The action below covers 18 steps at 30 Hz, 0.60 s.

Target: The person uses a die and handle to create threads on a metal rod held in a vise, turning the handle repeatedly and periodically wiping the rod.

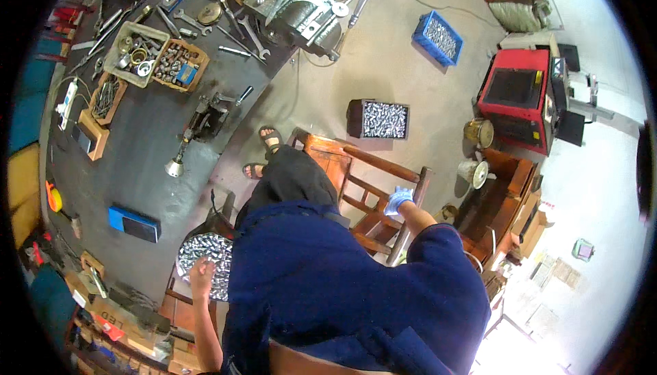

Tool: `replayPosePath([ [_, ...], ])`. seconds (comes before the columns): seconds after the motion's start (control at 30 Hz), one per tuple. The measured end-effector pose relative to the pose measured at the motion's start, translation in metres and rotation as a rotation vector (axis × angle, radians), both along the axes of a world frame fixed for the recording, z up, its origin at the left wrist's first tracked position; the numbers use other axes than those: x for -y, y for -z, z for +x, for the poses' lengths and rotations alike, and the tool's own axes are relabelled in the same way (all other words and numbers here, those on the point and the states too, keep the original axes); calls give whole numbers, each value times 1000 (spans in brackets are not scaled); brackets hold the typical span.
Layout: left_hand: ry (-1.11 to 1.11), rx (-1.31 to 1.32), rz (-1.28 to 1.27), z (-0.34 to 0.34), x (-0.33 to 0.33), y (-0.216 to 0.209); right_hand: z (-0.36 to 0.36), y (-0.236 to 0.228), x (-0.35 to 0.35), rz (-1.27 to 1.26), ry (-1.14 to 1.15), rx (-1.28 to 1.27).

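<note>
My bare left hand [200,278] is over a round container [181,255] heaped with small shiny metal parts [217,246], beside my left hip. Its fingers are drawn together at the surface of the parts; what they pinch is too small to make out. My right hand [397,202], in a pale blue and white glove, is held out to the right, above a wooden chair [328,159] and close to its back. The gloved fingers look curled in, and anything inside them is hidden.
On the left stands a dark workbench [144,176] with wrenches, a bin of fittings [181,65], a blue box [135,224] and a vise [304,26]. A dark crate [354,118] and a blue crate [421,29] of metal parts sit on the floor. A red machine [517,100] stands right.
</note>
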<state>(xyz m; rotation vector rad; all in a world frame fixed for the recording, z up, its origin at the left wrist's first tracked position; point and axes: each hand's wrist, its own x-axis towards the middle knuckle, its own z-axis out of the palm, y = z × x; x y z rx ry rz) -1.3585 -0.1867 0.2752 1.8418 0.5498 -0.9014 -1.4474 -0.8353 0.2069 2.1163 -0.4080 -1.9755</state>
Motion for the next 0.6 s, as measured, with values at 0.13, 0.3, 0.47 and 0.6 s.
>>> replayPosePath([
  [0.13,-105,-9,-82,24,-18,5,8,21,28,14,-73,127],
  [0.3,-9,-31,79,52,11,-8,7,35,49,121,42,-193],
  [0.47,-82,-112,-7,34,35,12,-50,61,57,258,29,-187],
  [0.6,279,58,44,22,17,52,-63,37,23,246,-80,-179],
])
